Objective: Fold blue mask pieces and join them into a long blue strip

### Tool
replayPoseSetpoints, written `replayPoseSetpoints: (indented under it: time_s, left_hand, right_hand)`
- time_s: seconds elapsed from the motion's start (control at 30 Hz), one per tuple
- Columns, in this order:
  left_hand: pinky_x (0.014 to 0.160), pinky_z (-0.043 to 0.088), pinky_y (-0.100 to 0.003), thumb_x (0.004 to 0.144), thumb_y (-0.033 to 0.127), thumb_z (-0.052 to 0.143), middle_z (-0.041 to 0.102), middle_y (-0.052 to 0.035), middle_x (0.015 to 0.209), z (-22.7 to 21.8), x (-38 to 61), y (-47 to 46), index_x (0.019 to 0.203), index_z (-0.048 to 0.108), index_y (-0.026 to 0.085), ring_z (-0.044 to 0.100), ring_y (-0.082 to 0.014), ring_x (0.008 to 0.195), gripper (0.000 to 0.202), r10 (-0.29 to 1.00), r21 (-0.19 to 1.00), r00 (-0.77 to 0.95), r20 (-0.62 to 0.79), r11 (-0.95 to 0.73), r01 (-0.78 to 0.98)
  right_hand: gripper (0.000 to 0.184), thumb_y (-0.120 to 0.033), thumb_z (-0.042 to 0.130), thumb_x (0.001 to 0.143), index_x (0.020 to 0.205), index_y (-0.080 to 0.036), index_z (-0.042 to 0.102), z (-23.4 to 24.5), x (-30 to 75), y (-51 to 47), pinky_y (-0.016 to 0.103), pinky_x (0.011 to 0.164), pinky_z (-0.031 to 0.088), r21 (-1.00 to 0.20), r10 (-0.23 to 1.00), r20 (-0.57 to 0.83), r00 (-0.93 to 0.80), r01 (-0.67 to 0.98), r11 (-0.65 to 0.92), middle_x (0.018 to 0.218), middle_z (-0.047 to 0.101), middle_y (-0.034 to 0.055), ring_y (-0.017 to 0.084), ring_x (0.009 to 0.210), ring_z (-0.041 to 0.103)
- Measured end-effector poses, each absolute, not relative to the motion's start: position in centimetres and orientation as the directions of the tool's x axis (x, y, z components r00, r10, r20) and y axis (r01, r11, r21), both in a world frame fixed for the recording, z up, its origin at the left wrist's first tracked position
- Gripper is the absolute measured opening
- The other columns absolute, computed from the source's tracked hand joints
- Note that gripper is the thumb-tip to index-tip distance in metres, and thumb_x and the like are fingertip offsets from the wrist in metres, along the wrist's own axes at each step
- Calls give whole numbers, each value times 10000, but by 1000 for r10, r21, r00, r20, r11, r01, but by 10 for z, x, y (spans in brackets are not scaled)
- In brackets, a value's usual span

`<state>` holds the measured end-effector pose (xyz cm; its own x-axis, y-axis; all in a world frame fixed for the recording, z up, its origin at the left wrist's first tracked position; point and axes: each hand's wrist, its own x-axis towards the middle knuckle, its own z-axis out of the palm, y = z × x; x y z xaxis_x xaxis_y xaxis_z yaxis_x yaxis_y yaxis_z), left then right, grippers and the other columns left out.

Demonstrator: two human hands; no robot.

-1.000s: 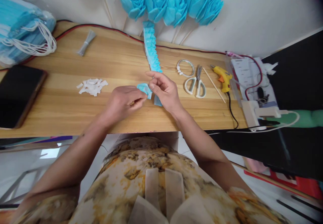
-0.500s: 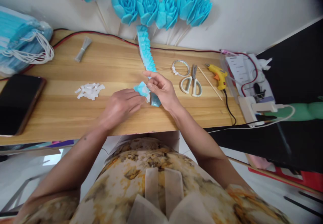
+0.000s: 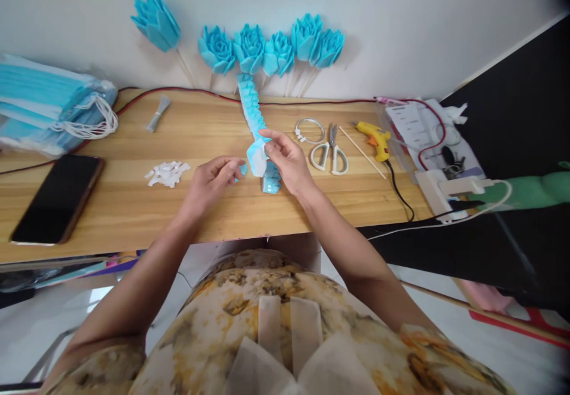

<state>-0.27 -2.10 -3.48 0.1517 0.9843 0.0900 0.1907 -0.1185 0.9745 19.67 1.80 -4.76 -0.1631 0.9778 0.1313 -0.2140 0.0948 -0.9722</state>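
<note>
A folded blue-and-white fabric petal (image 3: pixel 257 158) is pinched between the thumb and fingers of my right hand (image 3: pixel 287 160), its pale side facing up. My left hand (image 3: pixel 214 182) is just left of the petal, apart from it, with its fingers curled together. At those fingertips a small blue piece (image 3: pixel 243 171) peeks out; whether the fingers grip it I cannot tell. Under and beyond my right hand runs a long row of overlapping blue petals (image 3: pixel 250 107), its near end (image 3: pixel 271 180) showing below the held petal.
White paper scraps (image 3: pixel 167 173), a phone (image 3: pixel 57 199) and packed blue masks (image 3: pixel 44 101) lie leftward. On the right are a tape ring (image 3: pixel 310 130), scissors (image 3: pixel 330 150), a stick (image 3: pixel 363 152), a yellow glue gun (image 3: pixel 375 139) and a power strip (image 3: pixel 439 190). Blue fabric flowers (image 3: pixel 249 49) lean against the wall.
My left hand has drawn back left from the petal, which stays in my right hand and now shows more of its pale side. The camera view has tilted up a little.
</note>
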Motion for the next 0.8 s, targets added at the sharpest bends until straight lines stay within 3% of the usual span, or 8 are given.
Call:
replayPoseSetpoints:
  time_s: [0.13,0.33,0.57,0.7,0.8]
  left_hand:
    - [600,467,-252,848,648,686,681,-55,715,-30,-1,-15,810,729,163,566,-128,607,488,968,1000,252,0,-7,27]
    - [549,415,-236,748,571,785,614,-20,579,-6,6,-20,669,713,156,509,-107,540,428,961,994,275,-21,-11,113]
    - [458,359,-211,734,478,779,580,0,513,-9,23,-22,576,619,164,458,-75,449,386,993,994,107,-43,32,104]
    - [458,353,-204,790,419,729,570,12,524,-9,28,-22,589,577,175,448,-65,445,350,999,998,3,32,-32,45]
    - [464,343,-205,803,407,714,550,22,527,-5,31,-21,599,560,183,446,-65,455,340,996,997,-50,73,-73,13]
  right_hand:
    - [512,-577,760,812,1195,-252,661,-47,196,16,275,744,529,-979,969,147,-200,-169,113,808,608,-35,128,756,591]
    - [507,-567,789,784,1140,-225,675,-43,195,16,267,730,509,-971,955,180,-237,-197,134,745,573,-54,117,718,577]
    - [510,-609,786,772,1098,-223,715,-44,195,17,263,763,516,-963,958,160,-240,-250,98,797,639,-34,117,753,596]
    - [528,-667,671,839,1127,-228,728,-45,196,18,292,800,548,-941,941,140,-307,-337,30,809,666,-13,138,780,634]
    - [517,-599,684,831,1200,-238,708,-41,197,17,329,864,566,-931,920,130,-371,-364,-16,907,723,8,166,867,677]
